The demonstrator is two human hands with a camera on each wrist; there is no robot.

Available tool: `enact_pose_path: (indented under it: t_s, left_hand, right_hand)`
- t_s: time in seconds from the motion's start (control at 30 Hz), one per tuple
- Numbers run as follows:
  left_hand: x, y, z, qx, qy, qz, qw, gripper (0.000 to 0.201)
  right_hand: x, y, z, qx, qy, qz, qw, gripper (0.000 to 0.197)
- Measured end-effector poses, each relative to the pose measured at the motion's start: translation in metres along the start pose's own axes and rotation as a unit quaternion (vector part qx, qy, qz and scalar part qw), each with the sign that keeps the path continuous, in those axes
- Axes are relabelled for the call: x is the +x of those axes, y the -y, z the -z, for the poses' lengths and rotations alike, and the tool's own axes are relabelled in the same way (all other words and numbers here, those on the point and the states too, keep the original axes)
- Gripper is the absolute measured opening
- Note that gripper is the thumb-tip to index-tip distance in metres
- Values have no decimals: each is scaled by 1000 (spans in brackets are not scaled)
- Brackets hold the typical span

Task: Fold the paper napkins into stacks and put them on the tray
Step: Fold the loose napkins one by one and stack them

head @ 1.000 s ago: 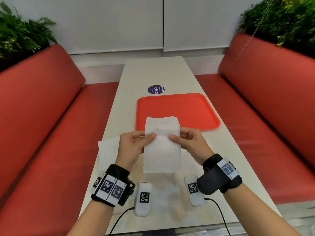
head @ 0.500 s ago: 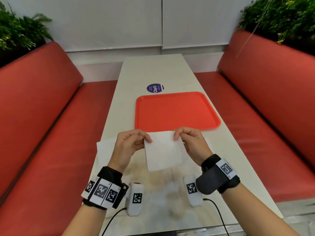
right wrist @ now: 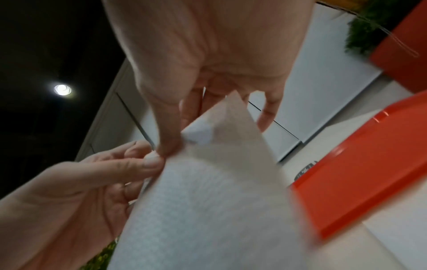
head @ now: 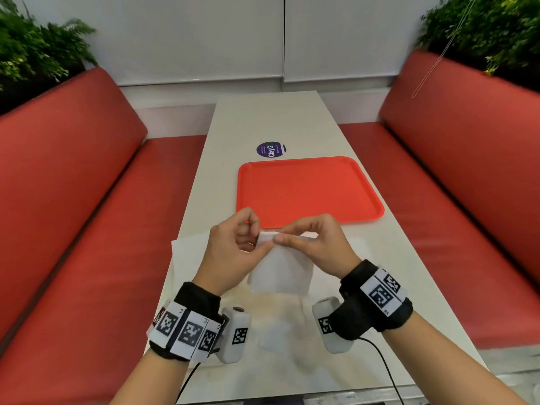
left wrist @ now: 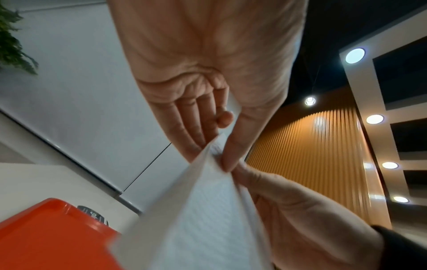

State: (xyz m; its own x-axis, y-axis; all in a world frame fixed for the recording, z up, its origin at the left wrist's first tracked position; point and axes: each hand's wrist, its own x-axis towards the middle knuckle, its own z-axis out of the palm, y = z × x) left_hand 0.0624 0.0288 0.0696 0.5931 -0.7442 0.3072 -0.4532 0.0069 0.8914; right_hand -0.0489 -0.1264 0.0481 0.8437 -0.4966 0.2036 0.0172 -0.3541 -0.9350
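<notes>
- Pinching the top edge of a white paper napkin (head: 281, 268) between thumb and fingertips of the left hand (head: 230, 252) and the right hand (head: 317, 244), fingertips meeting at the same corner.
- Held up off the table (head: 263, 118) — hanging from the pinch, lower edge loose, just in front of the near rim of the tray (head: 309, 191).
- From the left wrist view: layers of the napkin fanned apart at the pinched corner, left thumb on one face, fingers on the other; right thumb pressed in just beside.
- Mid-fold, by the look of it: edges brought together, not yet creased flat.
- Lying flat on the table under the left hand, another napkin (head: 188, 249); possibly more white sheets nearer the wrists, too washed out to tell.
- On the tray itself, nothing yet — no stack placed.
- Next, probably: aligning the corners, laying the napkin down and pressing the crease, then moving the folded piece onto the tray or stacking first.
- Calling for a light touch — thin paper, easily skewed or torn at the pinch.
</notes>
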Motion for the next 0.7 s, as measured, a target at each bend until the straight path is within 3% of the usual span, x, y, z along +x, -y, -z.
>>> enact_pose_path:
  t_s: [0.17,0.3,0.43,0.6,0.7]
  left_hand:
    - [-12,8,39,-8,-76,39,996,28]
    - [-31,24,68,-56,-133,92,985,18]
    - [-58,44,77,-13,-125,164,978,10]
    - [-98,78,87,32,-57,285,956,27]
    - [-113,93,95,113,-29,281,953,37]
  right_hand:
    - [-6,-5,-6,82,7,-9,997,11]
    - [-14,-3,-32,177,62,-52,981,31]
    - [-24,-14,-80,145,143,-66,977,26]
    - [-34,-39,-124,46,187,-126,973,16]
    - [-37,-46,-140,11,198,-143,970,23]
